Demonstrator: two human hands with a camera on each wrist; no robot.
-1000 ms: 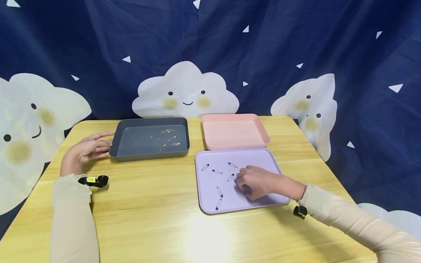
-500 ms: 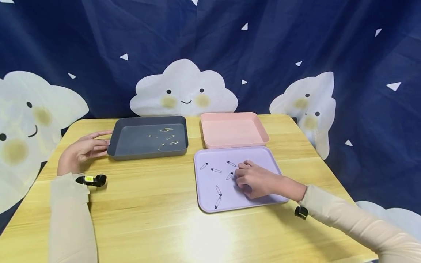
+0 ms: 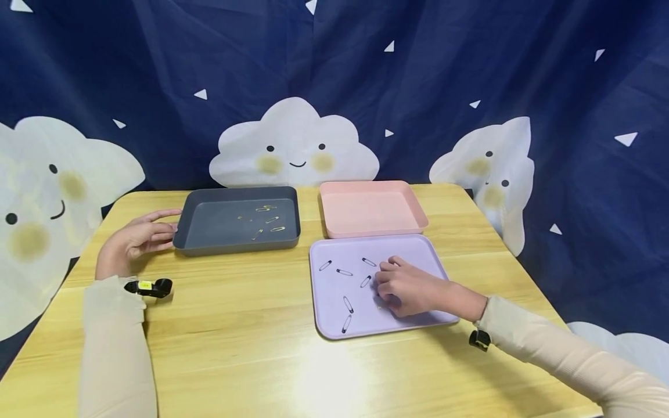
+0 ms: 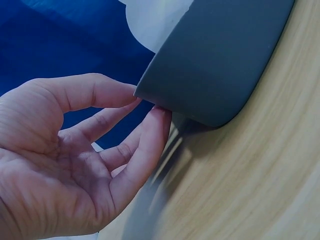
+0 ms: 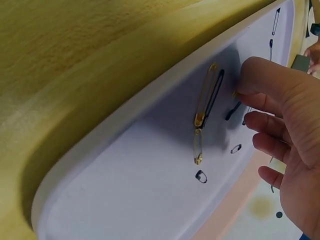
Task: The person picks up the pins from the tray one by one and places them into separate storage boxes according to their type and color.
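Observation:
My right hand (image 3: 410, 288) is low over the lilac tray (image 3: 326, 319). In the right wrist view, its thumb and index finger pinch a small gold safety pin (image 5: 235, 94), mostly hidden by the fingertips. Beside them on the tray lie other gold safety pins (image 5: 199, 120) and a long black safety pin (image 5: 214, 98). Several black safety pins (image 3: 347, 305) are scattered over the tray's left half. At the far left, my left hand (image 3: 137, 238) touches the left end of the dark grey tray (image 3: 209, 249) with its fingertips, fingers relaxed. In it lie several gold safety pins (image 3: 278, 229).
A pink tray (image 3: 373, 209) sits behind the lilac one, close to its back edge. All the trays stand on a wooden table (image 3: 235, 325). A dark blue curtain (image 3: 340, 64) with white clouds hangs right behind the table.
The fingers of my right hand have shifted slightly over the lilac tray, and a finger now lifts away from the others. The left hand and the trays stay put.

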